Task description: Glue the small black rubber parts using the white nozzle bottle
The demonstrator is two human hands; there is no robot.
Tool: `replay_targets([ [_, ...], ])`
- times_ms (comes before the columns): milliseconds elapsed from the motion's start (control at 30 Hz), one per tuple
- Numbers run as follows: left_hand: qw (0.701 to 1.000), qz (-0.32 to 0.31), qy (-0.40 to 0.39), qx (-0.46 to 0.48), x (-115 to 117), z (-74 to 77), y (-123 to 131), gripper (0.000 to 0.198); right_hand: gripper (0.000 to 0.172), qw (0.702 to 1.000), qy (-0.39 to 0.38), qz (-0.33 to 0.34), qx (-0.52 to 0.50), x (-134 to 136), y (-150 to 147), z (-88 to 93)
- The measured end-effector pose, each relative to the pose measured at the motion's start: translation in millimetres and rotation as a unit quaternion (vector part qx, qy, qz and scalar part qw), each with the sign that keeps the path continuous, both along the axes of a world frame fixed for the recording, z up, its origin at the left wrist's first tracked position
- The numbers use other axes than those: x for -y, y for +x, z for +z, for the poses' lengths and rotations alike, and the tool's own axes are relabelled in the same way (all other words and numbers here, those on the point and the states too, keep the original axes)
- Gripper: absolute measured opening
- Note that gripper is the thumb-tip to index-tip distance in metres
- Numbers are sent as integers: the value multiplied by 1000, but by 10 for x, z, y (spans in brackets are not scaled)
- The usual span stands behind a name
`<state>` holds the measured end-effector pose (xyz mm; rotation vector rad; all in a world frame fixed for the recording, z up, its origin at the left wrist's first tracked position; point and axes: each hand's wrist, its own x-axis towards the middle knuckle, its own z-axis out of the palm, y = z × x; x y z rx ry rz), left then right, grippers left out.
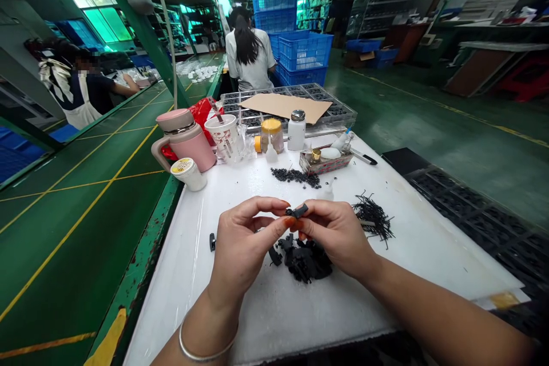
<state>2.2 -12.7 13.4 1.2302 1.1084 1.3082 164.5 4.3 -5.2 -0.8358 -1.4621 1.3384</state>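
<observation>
My left hand point(246, 240) and my right hand point(337, 231) meet above a white work surface point(223, 309). Together they pinch a small black plastic part point(298, 210) between thumbs and fingertips. Directly below the hands lies a heap of similar black plastic parts point(304, 260). To the right of my right hand is a bundle of thin black pins point(373, 217). A patch of tiny black pieces point(295, 176) is scattered farther back. One lone black part point(212, 241) lies left of my left hand.
At the back of the surface stand a pink mug point(184, 137), a paper cup point(222, 134), a yellow-lidded jar point(272, 134), a white bottle point(297, 130) and a small box point(323, 163). Black trays point(484, 217) lie right. A person point(249, 48) stands ahead; another person point(88, 88) sits left.
</observation>
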Motion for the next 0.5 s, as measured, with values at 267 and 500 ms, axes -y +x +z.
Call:
replay_targets([
  [267,1000,0,15,-27,11,-9,-7,10,7,1000,8,-5,-20,-6,-18,-12],
  [500,999,-21,24,-7,-14,-18,-18,9,3,1000,18,2,-19,-6,-15,-9],
])
